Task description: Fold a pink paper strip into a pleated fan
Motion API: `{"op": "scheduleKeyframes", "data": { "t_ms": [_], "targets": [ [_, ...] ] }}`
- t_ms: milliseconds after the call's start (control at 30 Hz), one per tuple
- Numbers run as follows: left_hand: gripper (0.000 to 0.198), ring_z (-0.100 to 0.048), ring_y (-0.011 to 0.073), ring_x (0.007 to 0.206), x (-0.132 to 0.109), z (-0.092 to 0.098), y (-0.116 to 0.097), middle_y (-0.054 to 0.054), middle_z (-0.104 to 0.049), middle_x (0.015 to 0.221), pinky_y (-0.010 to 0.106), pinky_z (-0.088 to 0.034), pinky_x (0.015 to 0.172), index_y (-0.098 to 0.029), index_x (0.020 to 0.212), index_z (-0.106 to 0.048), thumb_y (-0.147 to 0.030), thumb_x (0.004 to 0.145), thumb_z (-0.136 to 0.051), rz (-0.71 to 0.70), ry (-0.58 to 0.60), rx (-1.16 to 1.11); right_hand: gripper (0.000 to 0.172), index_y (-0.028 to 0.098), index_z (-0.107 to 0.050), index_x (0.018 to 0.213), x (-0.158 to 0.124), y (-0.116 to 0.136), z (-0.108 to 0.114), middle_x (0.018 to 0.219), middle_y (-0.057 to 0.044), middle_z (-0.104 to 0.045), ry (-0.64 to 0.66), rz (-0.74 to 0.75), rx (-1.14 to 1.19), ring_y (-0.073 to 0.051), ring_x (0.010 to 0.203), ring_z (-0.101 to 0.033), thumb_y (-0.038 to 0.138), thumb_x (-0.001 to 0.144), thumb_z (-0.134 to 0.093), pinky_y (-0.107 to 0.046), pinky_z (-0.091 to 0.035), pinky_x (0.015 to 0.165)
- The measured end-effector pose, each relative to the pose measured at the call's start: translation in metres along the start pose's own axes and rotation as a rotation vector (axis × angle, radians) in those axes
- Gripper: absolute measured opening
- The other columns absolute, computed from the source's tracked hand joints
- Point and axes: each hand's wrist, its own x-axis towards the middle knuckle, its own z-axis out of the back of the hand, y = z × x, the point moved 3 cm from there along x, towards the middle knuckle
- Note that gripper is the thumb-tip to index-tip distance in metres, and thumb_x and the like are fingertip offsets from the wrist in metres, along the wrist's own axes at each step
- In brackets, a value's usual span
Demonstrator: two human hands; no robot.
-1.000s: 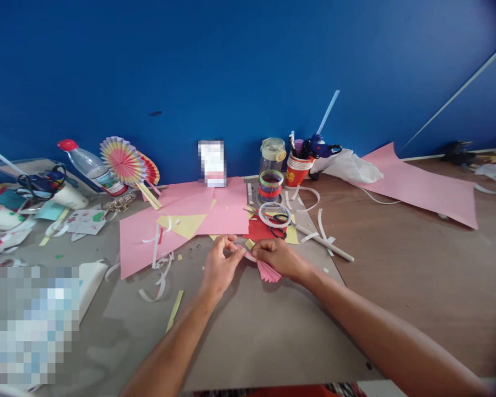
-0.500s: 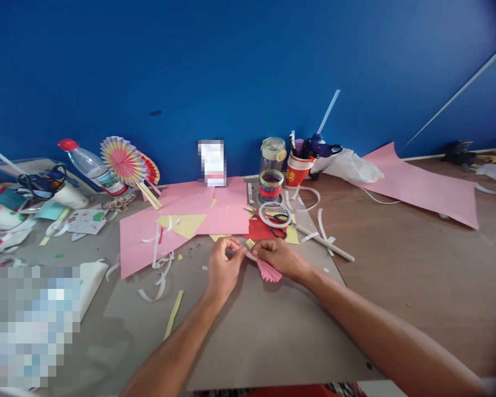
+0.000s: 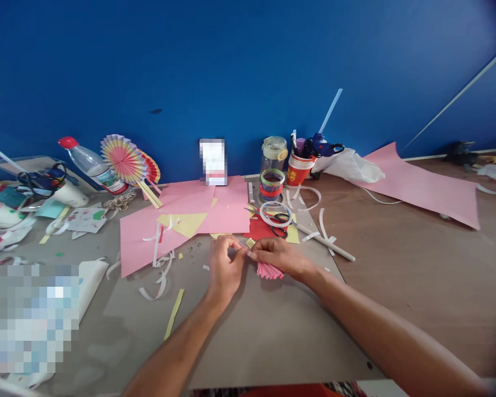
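Pinching is the grip observed on both sides: the left hand [image 3: 225, 266] has thumb and fingertips closed on the narrow end of the pink fan [image 3: 269, 271], and the right hand [image 3: 279, 255] is clenched over its middle, so only the flared, pleated end shows on the near side of the knuckles. The pink fan sits at the centre of the scene, low over the far part of the grey mat [image 3: 252, 331]; whether it touches the mat cannot be told. Judged from its look, it is thin folded paper: very light, soft across the pleats, somewhat stiffer along them, easily crushed or torn, and inclined to spring open if let go. The gathered narrow end appears the soundest place to hold, with flat finger pressure across the stacked folds rather than on the flared edge. Just beyond the hands lie scissors [image 3: 279, 230] and a tape ring [image 3: 275, 214] on red paper, with pink sheets [image 3: 182, 220] to the far left. A white stick [image 3: 326, 242] lies to the right, a red cup [image 3: 298, 168] by the wall.
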Motion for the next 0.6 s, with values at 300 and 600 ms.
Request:
{"op": "scheduleKeyframes", "data": {
  "t_ms": [300,600],
  "targets": [
    [0.015,-0.054,0.017,0.082,-0.0017,-0.0003,-0.0035,0.001,-0.058,0.08,0.032,-0.043,0.08,-0.021,0.07,-0.047,-0.015,0.077,-0.058,-0.039,-0.006,0.021,0.021,0.014,-0.061,0.073,0.0046,-0.0055,0.0006,0.062,0.002,-0.056,-0.003,-0.007,-0.096,-0.009,0.057,-0.047,0.034,0.07,-0.065,-0.021,-0.035,0.051],
    [0.005,-0.056,0.0192,0.095,-0.0001,0.0096,-0.0086,0.004,-0.059,0.091,0.035,-0.042,0.089,-0.02,0.074,-0.058,-0.017,0.079,-0.059,-0.043,-0.017,0.011,0.016,0.015,-0.056,0.067,0.0012,0.0005,0.0043,0.058,0.002,-0.054,-0.009,-0.032,-0.099,-0.009,0.053,-0.045,0.029,0.073,-0.059,-0.02,-0.032,0.049]
  ]
}}
